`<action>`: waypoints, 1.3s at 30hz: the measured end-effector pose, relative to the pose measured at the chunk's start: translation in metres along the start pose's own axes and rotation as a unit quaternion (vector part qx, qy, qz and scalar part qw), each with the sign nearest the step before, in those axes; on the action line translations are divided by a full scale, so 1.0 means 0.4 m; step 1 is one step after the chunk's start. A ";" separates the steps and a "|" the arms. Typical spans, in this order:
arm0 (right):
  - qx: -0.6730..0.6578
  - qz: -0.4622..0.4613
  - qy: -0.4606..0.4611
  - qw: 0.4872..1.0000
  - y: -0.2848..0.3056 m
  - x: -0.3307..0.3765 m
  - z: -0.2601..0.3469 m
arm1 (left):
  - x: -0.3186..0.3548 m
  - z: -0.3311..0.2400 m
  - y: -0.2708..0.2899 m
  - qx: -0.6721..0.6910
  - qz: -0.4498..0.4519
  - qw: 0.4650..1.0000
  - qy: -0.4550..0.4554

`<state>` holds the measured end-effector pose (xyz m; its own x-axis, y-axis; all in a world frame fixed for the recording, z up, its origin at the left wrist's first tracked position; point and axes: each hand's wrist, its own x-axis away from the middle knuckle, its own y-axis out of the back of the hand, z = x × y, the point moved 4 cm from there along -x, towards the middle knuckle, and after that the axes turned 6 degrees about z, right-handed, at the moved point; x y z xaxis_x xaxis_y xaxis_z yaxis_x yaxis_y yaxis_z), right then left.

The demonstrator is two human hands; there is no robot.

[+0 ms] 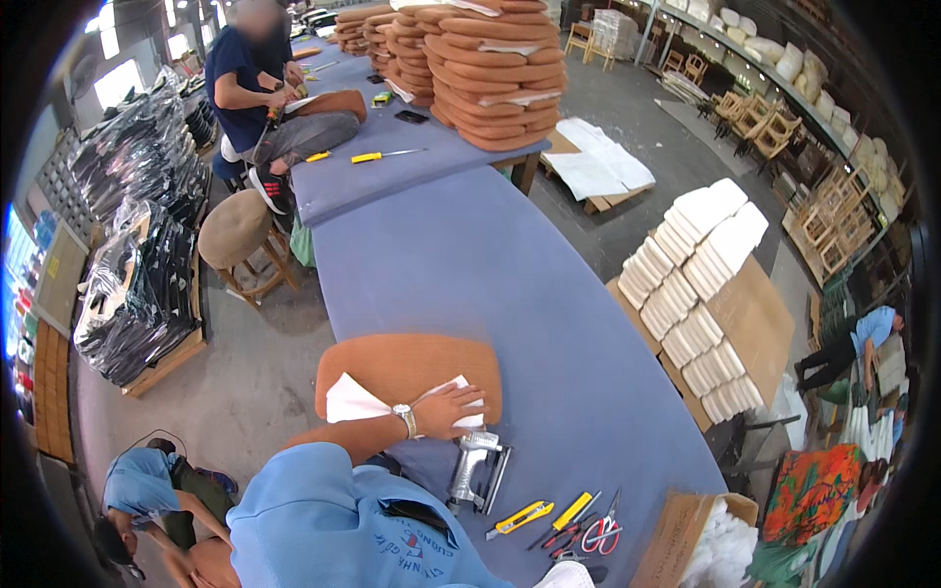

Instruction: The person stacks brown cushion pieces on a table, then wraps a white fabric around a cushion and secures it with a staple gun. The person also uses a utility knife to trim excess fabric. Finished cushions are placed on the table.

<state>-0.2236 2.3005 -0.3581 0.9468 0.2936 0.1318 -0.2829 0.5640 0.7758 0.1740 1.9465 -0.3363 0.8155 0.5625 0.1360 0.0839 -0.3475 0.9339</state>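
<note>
My left hand point(451, 410) lies flat, fingers stretched out, on a white cloth piece point(461, 390) at the right part of an orange-brown padded cushion point(412, 355). A watch is on that wrist. Another white cloth flap point(353, 400) shows left of my forearm, which crosses the cushion's near edge. Just below my hand, a silver staple gun point(475, 468) lies by the cushion's near right corner. My right hand is not seen.
On the blue table point(578, 343) lie a yellow cutter point(521, 517), scissors point(603, 529) and other hand tools. A box of white stuffing point(720, 544) stands at right. Stacked cushions point(495, 73) and a seated person point(250, 88) are at the far end. Another person point(147, 490) bends at lower left.
</note>
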 end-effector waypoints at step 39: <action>-0.195 0.654 0.115 0.722 -0.811 1.187 1.052 | 0.927 0.540 0.268 0.532 -0.135 0.829 0.109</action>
<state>0.3825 1.9321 -0.2877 -0.2065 0.8667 0.4541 -0.9760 -0.1499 -0.1577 0.6090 1.9559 -0.2571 0.5718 0.8094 0.1335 0.7984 -0.5865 0.1362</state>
